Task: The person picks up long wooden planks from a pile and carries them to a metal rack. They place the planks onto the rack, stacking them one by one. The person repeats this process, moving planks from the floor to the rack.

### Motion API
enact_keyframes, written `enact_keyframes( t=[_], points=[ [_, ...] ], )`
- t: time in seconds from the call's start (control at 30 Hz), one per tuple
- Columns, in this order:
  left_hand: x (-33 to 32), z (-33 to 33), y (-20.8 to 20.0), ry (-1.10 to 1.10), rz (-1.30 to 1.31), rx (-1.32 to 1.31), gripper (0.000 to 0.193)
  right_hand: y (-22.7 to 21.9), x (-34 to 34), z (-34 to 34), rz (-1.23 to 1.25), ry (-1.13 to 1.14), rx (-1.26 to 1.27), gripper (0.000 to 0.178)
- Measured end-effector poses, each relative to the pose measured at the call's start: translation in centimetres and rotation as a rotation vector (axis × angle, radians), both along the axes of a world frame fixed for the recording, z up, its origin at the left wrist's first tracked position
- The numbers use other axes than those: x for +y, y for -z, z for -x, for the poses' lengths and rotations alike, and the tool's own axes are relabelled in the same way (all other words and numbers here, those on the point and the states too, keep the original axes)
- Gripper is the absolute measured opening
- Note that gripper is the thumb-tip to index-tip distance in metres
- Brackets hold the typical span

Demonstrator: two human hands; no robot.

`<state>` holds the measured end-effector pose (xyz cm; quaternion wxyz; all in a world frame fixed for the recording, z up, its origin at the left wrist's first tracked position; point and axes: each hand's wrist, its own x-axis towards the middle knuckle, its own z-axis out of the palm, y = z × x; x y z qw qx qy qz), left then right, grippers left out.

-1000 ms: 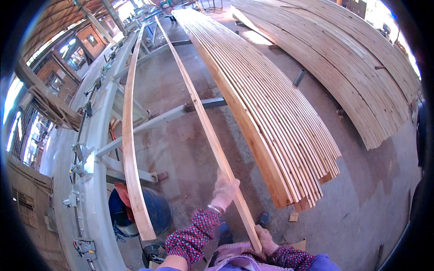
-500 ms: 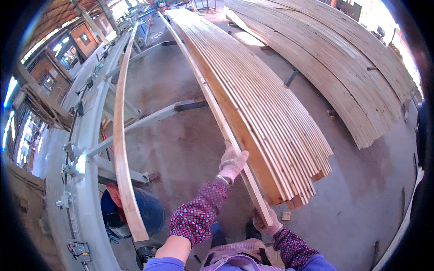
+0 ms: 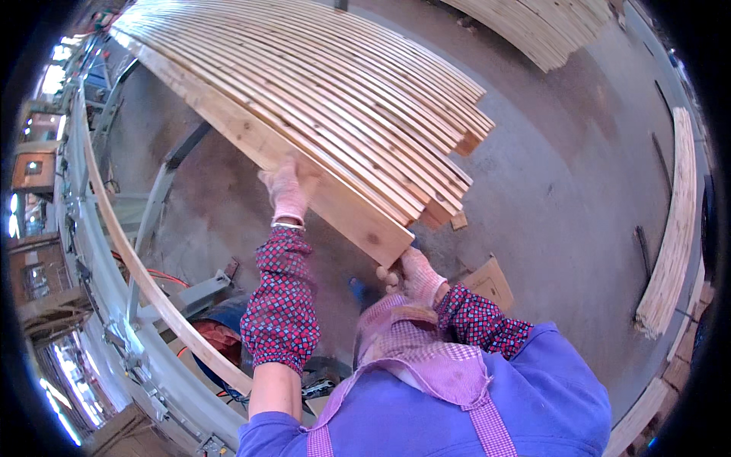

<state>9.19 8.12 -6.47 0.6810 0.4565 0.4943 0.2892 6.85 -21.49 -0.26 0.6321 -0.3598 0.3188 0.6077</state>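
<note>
A long pale wooden board (image 3: 346, 217) stands on edge along the near left side of a stack of wooden boards (image 3: 327, 99). My left hand (image 3: 285, 192), in a pinkish knit glove, lies against the broad face of that board, partly smeared by motion, fingers apart. At the near end my right hand (image 3: 420, 276), gloved too, holds the lower corner; its fingertips show curled beyond the board's edge. Patterned sleeve covers wrap both forearms.
A single long strip (image 3: 164, 297) bends past my left arm, along a pale metal machine frame (image 3: 110, 293). Under it stands a blue bin (image 3: 221, 320). More boards (image 3: 533, 27) lie at the far right; a bundle (image 3: 670, 228) rests on the floor. Cardboard (image 3: 489, 283) lies near my right hand.
The board in my hands has swung rightward against the stack and now shows its broad face. My left hand has shifted from gripping it to lying against that face. My view has turned right.
</note>
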Motion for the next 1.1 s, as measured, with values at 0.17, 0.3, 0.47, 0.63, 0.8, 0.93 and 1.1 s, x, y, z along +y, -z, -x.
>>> enact_keyframes(
  t=[0.17,0.3,0.47,0.63,0.8,0.93,1.1],
  points=[
    [-6.1,-2.2,-6.1,0.231,-0.375,0.547,0.118,0.4,-2.3,-0.3,-0.006,0.011,-0.248,0.035],
    [-7.6,-0.6,-2.9,0.175,-0.173,0.271,0.111,-0.2,-3.8,-0.2,0.069,-0.360,-1.409,0.036],
    [-7.7,-2.5,-3.5,0.128,-0.101,0.040,0.102,-1.4,-3.2,-2.0,0.298,-0.879,-1.441,0.039],
    [-7.2,-3.3,-2.7,0.083,-0.077,-0.056,0.104,-6.9,-2.4,-6.0,0.304,-1.084,-1.276,0.041],
    [-7.0,-3.5,-2.1,0.045,-0.110,-0.078,0.097,-2.0,-6.5,-5.7,0.233,-0.547,-1.333,0.041],
    [-6.8,-3.5,-3.1,0.156,-0.187,-0.170,0.092,4.0,-3.1,-5.9,0.057,0.298,-0.122,0.065],
    [-6.2,-2.7,-1.9,0.137,-0.182,-0.173,0.108,1.4,1.9,-6.7,-0.143,0.683,-0.134,0.062]
  ],
)
